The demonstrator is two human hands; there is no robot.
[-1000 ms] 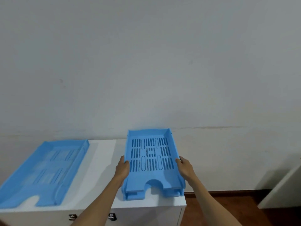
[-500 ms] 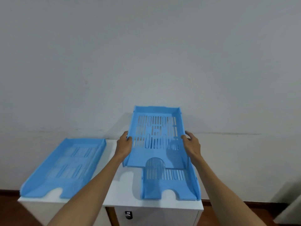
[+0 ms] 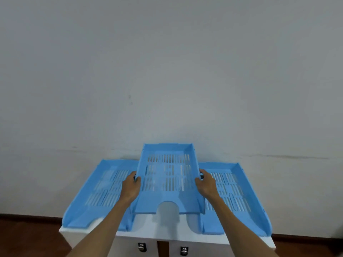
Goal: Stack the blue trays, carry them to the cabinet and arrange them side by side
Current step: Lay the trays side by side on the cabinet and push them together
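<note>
I hold a blue slotted tray (image 3: 168,179) in the air above the middle of the white cabinet top (image 3: 167,230). My left hand (image 3: 130,188) grips its left wall and my right hand (image 3: 206,184) grips its right wall. Two more blue trays lie flat on the cabinet: the left tray (image 3: 96,197) and the right tray (image 3: 237,197). The held tray hangs over the gap between them and overlaps their inner edges from my view. Its far end is tilted up slightly.
A plain grey wall rises directly behind the cabinet. Two small locks (image 3: 142,247) show on the cabinet front below the top. Brown floor (image 3: 27,238) lies on both sides of the cabinet.
I have lifted the top tray off the one below and shifted it left, over the gap between the two lying trays. The view has swung so both resting trays show.
</note>
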